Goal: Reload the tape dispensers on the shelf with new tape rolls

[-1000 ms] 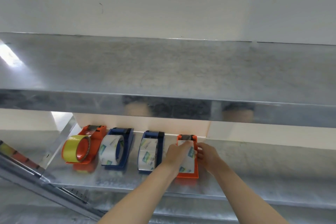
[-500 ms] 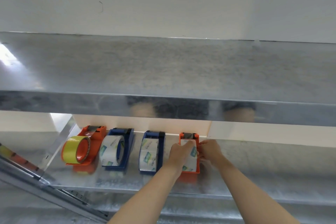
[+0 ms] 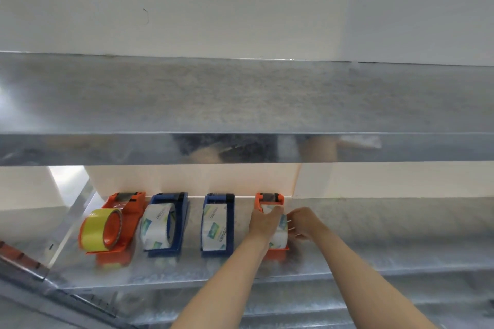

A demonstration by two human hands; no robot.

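1. Orange plastic tape dispenser [image 3: 258,201], the rightmost of four, stands on the grey metal shelf [image 3: 374,256] with its cutter end at the wall, probably so that it cannot slide away when pushed.
2. Left hand [image 3: 263,222] clamps over the clear printed tape roll [image 3: 279,238] that sits in this dispenser, likely to seat it.
3. Right hand [image 3: 303,222] is just beside the roll with curled fingers; whether it grips or only steadies, I cannot tell.

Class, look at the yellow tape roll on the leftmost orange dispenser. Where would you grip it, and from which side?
Grip the yellow tape roll by its outer band, fingers over the top, probably coming from the front-left. The band bulges clear there, while the orange dispenser backs it and a blue dispenser crowds its right.
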